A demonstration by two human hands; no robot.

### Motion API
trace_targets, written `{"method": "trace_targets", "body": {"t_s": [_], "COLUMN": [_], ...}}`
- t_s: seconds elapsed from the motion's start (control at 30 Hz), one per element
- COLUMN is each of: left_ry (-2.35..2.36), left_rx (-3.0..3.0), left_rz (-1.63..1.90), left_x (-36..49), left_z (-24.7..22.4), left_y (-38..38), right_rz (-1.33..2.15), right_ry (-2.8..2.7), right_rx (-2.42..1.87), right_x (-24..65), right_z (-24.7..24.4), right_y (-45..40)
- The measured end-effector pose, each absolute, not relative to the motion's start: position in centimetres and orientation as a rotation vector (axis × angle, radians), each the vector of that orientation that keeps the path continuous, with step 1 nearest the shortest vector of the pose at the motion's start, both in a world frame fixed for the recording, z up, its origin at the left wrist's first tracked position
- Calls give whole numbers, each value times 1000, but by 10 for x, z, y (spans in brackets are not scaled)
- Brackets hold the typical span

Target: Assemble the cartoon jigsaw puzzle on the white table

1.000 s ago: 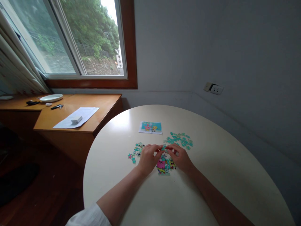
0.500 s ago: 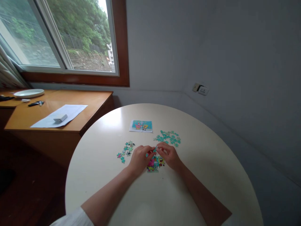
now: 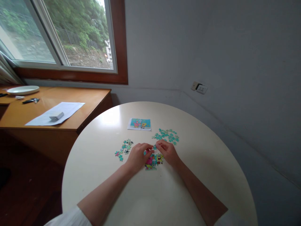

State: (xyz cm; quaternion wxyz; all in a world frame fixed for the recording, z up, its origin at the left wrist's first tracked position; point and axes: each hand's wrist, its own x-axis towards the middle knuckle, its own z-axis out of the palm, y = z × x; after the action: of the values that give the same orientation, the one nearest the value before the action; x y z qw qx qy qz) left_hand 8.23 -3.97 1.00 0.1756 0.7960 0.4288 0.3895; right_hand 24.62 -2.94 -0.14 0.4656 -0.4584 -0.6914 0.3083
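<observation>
Your two hands meet near the middle of the round, pale worktop (image 3: 199,175), over the far edge of the partly assembled jigsaw puzzle (image 3: 150,164), which lies flat and shows a pink figure beside a yellow one. Your right hand (image 3: 169,153) has its thumb and forefinger brought together at a small teal puzzle piece (image 3: 154,147), pinching it just beyond the assembled part. Your left hand (image 3: 138,156) covers the puzzle's left edge, thumb and forefinger curved toward that same piece; you can't tell from here whether those fingers grip anything. To the left of your left hand lies a loose cluster of pieces (image 3: 124,147), mostly teal, with a pink one among them. Beyond your right hand spreads a larger group of teal and pale green pieces (image 3: 166,136). Farther off, the reference picture (image 3: 140,124) lies flat, showing the pink and yellow figures on blue. Past the worktop, to your left, a wooden desk (image 3: 94,95) carries white paper (image 3: 71,107) with a small box (image 3: 56,116) on it.
</observation>
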Motion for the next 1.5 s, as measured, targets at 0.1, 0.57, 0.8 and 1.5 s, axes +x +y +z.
{"method": "trace_targets", "body": {"t_s": [0.1, 0.57, 0.8, 1.5], "left_ry": [1277, 1312, 1305, 1310], "left_rx": [2208, 2426, 2440, 2421], "left_rz": [1040, 463, 454, 391], "left_x": [81, 75, 75, 75], "left_z": [14, 18, 18, 19], "left_y": [-39, -34, -34, -33], "right_rz": [650, 643, 663, 662], "right_ry": [-1785, -2019, -2041, -2003], "right_rx": [-1153, -1091, -1129, -1164], "right_x": [246, 254, 258, 258], "right_z": [-1, 1, 1, -4], "right_y": [-29, -28, -27, -23]}}
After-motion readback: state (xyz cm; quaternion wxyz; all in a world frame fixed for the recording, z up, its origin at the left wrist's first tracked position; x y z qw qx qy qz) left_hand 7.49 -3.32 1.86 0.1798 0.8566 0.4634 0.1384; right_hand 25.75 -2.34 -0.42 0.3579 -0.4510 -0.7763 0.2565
